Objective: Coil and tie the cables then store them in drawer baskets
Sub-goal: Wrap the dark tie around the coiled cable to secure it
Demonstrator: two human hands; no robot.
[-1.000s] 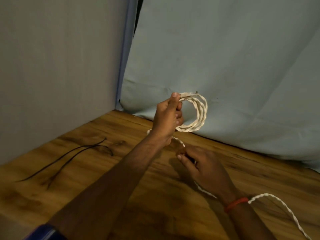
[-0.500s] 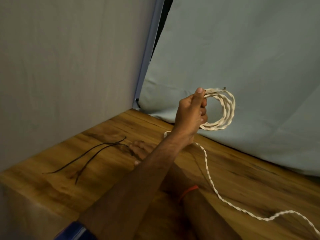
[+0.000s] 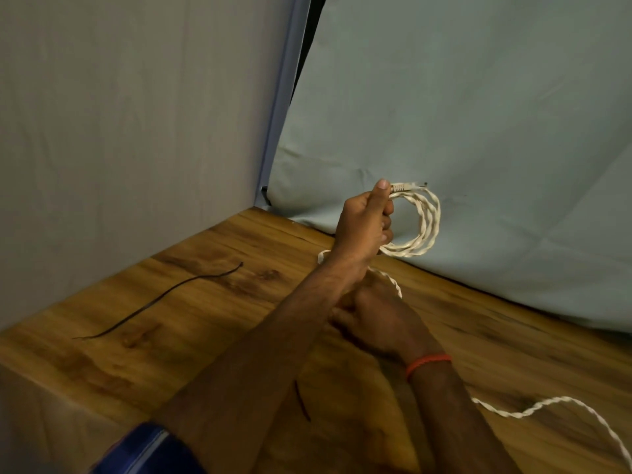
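The right hand [image 3: 376,316] has drawn back since half a second ago: then it lay stretched flat beyond the left forearm, towards the black cable [image 3: 160,299]; now it sits just below the left wrist, back to the camera, fingers curled. One black strand shows now where two did, on the desk [image 3: 102,364] well left of both hands, its long axis running near-left to far-right. The left hand [image 3: 364,224] is raised above the desk as before, fingers wrapped round the white cable [image 3: 425,227], thumb laid along the top. The cable is wound in several loops that stand roughly upright and bulge out to the right of that hand, before the blue cloth [image 3: 478,131]. Its plug [image 3: 402,187], with a ribbed collar, lies along the top of the loops and points right, away from the thumb tip. The loose length drops from under the left hand to the far edge of the right hand and goes out of sight there; whether the right hand grips it I cannot tell. It comes out again right of the right forearm and snakes over the desk towards the lower right. A short dark strand [image 3: 302,401] shows just right of the left forearm, nearer the person than the right hand.
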